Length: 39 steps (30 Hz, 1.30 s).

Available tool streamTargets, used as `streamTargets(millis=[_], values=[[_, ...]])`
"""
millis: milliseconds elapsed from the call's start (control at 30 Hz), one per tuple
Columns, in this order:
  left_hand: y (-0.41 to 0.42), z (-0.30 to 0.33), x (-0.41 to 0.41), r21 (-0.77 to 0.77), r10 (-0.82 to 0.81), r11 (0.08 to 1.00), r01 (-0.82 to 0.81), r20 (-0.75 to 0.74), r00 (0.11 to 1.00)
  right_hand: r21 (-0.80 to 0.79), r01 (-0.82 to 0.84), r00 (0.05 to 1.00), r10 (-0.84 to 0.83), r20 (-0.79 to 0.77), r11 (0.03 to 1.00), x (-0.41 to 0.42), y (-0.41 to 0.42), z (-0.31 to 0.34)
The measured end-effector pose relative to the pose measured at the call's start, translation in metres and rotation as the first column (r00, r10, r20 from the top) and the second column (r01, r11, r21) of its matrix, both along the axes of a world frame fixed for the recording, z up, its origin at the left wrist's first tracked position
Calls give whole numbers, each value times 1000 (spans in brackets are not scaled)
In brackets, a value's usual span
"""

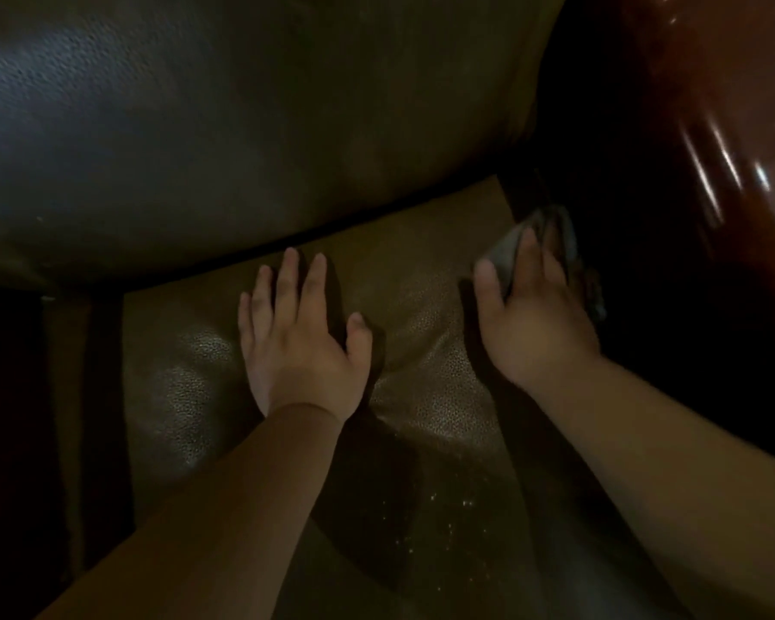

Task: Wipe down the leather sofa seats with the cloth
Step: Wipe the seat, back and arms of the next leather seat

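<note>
A brown leather seat cushion (224, 378) fills the lower middle of the dim head view. My left hand (298, 337) lies flat on it, fingers straight and spread, pressing the leather down. My right hand (531, 311) is at the cushion's right edge on a grey cloth (506, 250). Its fingers lie over the cloth and its thumb runs along the cloth's left side. The cloth sits against the dark gap beside the armrest, and part of it is hidden under the hand.
The sofa's rounded backrest (198, 127) rises above the seat. A glossy reddish-brown wooden armrest (712, 127) stands at the right. A dark gap (10, 396) borders the cushion's left side. Small pale specks (444, 516) dot the seat's near part.
</note>
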<state>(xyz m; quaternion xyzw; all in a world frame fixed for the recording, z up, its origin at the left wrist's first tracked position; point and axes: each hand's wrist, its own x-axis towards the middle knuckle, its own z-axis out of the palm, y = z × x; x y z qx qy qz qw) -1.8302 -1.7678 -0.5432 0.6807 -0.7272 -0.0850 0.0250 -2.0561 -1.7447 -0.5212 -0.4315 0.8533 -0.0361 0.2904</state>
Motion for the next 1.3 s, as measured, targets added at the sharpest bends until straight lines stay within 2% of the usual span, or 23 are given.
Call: streamTargets(millis=[67, 167, 333, 400, 467, 500, 567, 600, 633, 700, 767, 833, 867, 900, 933, 1000, 1033, 1067, 1100, 1167, 1233, 1300], values=[[0, -3, 0, -13, -2, 1000, 2, 0, 1000, -58, 27, 999, -26, 21, 998, -3, -44, -10], [0, -4, 1, -21, -6, 1000, 6, -5, 1000, -136, -59, 998, 63, 23, 989, -6, -64, -15], [0, 2, 1, 14, -4, 1000, 4, -6, 1000, -57, -161, 985, 158, -64, 985, 8, 62, 7], [0, 0, 0, -2, 0, 1000, 0, -9, 1000, -25, -240, 968, 238, -77, 970, 8, 85, 11], [1, -4, 1, -26, -4, 1000, 3, -8, 1000, -31, -290, 953, 287, -94, 956, -2, 59, 4], [1, -6, 1, -33, -5, 999, 4, -10, 1000, -54, -271, 961, 267, -64, 961, -7, 35, -3], [2, -8, 1, -42, -7, 999, 6, -7, 1000, -77, -107, 994, 110, 29, 991, -11, -18, -6], [1, -8, 1, -43, -8, 999, 8, -4, 1000, -64, -74, 997, 75, 7, 995, -6, -33, -6], [1, -6, 2, -37, -9, 999, 8, -5, 1000, -44, -111, 993, 109, -42, 993, 3, -36, -3], [1, -1, 3, -9, -16, 1000, 16, -11, 1000, -14, -345, 934, 342, -104, 938, 27, -6, 9], [1, 4, 3, 15, -27, 1000, 28, -9, 1000, -49, -609, 793, 605, -70, 792, 45, 51, 22], [1, 7, 3, 27, -24, 999, 25, -21, 999, -63, -768, 637, 770, 12, 637, 40, 93, 25], [1, 8, 3, 26, -21, 999, 22, -24, 999, -74, -796, 602, 799, 10, 601, 28, 98, 23], [1, 8, 3, 23, -19, 1000, 20, -25, 1000, -84, -777, 628, 778, -35, 624, 16, 95, 17], [0, 8, 3, 20, -20, 1000, 20, -25, 999, -92, -699, 715, 695, -75, 709, 5, 86, 12], [0, 8, 4, 21, -22, 1000, 23, -35, 999, -136, -364, 931, 360, -54, 921, -11, 58, 4], [0, 9, 5, 26, -25, 999, 26, -36, 999, -124, -206, 978, 202, -41, 971, -12, 46, 3], [0, 10, 7, 35, -30, 999, 31, -37, 999, -93, -121, 991, 116, -63, 988, -6, 41, 2], [-1, 12, 7, 51, -36, 998, 38, -43, 998, -51, -113, 989, 108, -105, 992, 6, 42, 4], [-2, 20, 10, 100, -51, 993, 58, -72, 996, -5, -266, 959, 264, -106, 964, 30, 63, 14], [2, 28, 17, 148, -97, 983, 109, -84, 992, -28, -532, 846, 532, -27, 846, 41, 98, 28], [18, 35, 31, 175, -161, 970, 171, -66, 985, -56, -691, 721, 693, 25, 721, 21, 121, 33]])
